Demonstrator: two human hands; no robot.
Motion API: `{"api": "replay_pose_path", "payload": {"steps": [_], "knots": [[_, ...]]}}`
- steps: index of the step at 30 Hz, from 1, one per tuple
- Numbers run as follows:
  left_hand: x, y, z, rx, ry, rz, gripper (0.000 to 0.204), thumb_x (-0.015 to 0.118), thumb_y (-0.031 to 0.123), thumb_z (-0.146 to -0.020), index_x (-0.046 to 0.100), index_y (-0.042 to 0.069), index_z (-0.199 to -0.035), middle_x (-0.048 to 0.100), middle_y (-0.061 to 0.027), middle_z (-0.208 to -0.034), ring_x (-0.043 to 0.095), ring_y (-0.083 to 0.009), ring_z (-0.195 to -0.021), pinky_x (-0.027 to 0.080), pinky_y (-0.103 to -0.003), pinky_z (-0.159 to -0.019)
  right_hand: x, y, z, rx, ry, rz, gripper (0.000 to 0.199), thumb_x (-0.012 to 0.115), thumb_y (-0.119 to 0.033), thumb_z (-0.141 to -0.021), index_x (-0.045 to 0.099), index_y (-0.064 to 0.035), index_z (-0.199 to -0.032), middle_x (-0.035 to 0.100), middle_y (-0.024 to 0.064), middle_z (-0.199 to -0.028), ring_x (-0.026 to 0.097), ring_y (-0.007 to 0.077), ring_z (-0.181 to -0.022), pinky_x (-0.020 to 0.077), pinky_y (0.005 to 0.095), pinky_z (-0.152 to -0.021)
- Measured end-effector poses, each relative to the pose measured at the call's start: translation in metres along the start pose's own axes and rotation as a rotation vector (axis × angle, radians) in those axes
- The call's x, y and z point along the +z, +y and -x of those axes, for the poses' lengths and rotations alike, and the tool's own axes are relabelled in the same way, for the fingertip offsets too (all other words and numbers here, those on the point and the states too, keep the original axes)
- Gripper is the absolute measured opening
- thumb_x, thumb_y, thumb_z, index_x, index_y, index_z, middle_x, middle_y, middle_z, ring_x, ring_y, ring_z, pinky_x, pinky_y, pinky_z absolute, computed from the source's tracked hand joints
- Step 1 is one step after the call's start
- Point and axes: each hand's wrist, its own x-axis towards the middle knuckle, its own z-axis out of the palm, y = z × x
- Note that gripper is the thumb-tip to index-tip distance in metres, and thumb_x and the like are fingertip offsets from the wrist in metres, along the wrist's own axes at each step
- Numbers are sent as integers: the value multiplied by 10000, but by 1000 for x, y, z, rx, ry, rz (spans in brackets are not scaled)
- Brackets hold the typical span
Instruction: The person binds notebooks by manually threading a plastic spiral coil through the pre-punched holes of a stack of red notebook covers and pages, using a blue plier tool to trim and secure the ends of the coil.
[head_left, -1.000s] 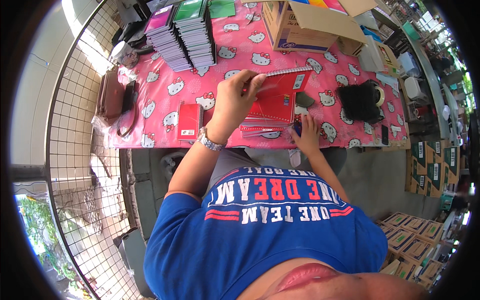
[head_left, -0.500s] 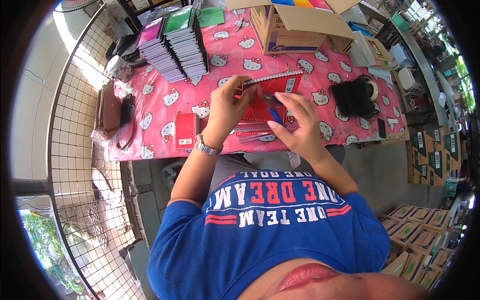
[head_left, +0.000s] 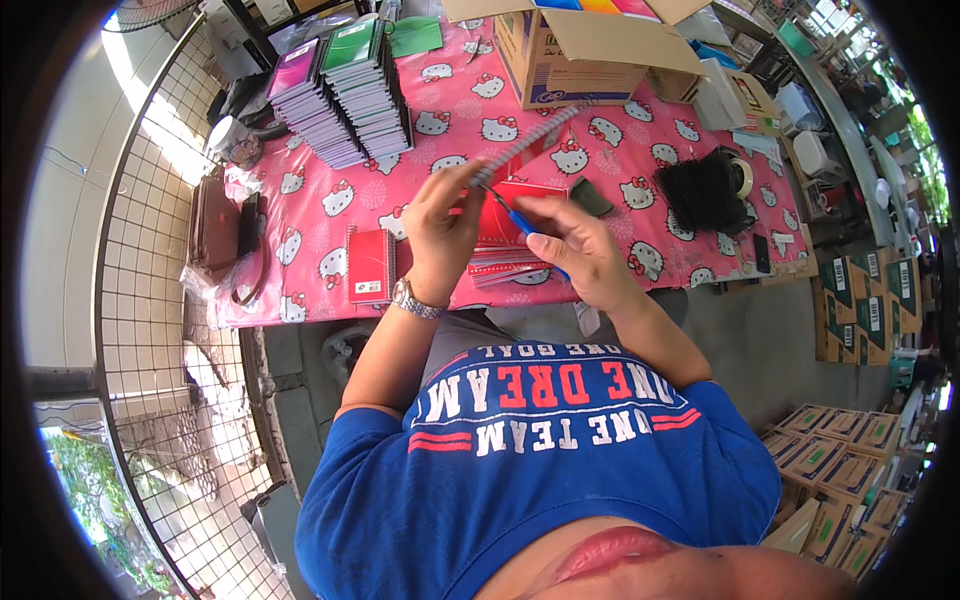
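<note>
The left hand (head_left: 440, 235) is closed around the edge of a red spiral notebook (head_left: 515, 165), tipping it up so its wire spine runs toward one o'clock above the table. The right hand (head_left: 580, 250) sits just beside it at three o'clock, fingers pinched on a blue pen (head_left: 520, 222) whose tip points toward ten o'clock, close to the left fingers. A metal wristwatch (head_left: 415, 298) circles the left wrist.

Under the hands lies a small pile of red notebooks (head_left: 505, 262) on the pink cartoon-cat tablecloth (head_left: 330, 210). At nine o'clock of the left hand lies a single small red notebook (head_left: 370, 265), flat and apart from the pile. A dark green pad (head_left: 592, 197) rests at one o'clock of the right hand, and further toward two o'clock a black brush-like heap (head_left: 700, 190).

At eleven o'clock stand tall stacks of notebooks (head_left: 345, 95) with pink and green covers. At twelve o'clock sits an open cardboard box (head_left: 570, 60). A brown bag (head_left: 215, 225) lies at the table's nine o'clock edge.
</note>
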Motion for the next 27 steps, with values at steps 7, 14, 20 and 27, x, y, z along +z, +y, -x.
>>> {"api": "replay_pose_path", "payload": {"steps": [7, 14, 20, 27], "knots": [[-102, -90, 44, -574, 511, 468, 260, 639, 51, -948, 579, -16, -1192, 639, -76, -956, 642, -146, -709, 604, -307, -523, -92, 94, 26, 0, 331, 554, 419, 718, -164, -869, 611, -42, -1255, 620, 127, -1157, 592, 262, -1131, 455, 355, -979], [-145, -163, 136, -809, 574, 133, 247, 660, 41, -917, 593, -22, -1147, 624, -52, -962, 633, -138, -802, 596, -302, -589, -126, 208, 63, 99, 160, 1054, 406, 773, -177, -766, 656, -76, -1141, 636, 144, -999, 607, 342, -963, 482, 456, -870], [-144, -183, 161, -616, 408, -568, 267, 736, 93, -831, 680, 26, -1082, 713, -106, -1034, 639, -252, -883, 502, -384, -863, -254, 201, 18, 331, 666, 1616, 230, 682, -223, -849, 646, -71, -1018, 620, 139, -1028, 610, 334, -1025, 517, 449, -861], [-155, -198, 165, -767, 338, -511, 298, 741, 167, -823, 697, 55, -1095, 707, -94, -1053, 598, -292, -997, 449, -405, -940, -292, 203, 18, 445, 347, 1991, 257, 700, -203, -845, 657, -72, -1061, 634, 103, -1034, 609, 312, -1055, 522, 445, -879]]}}
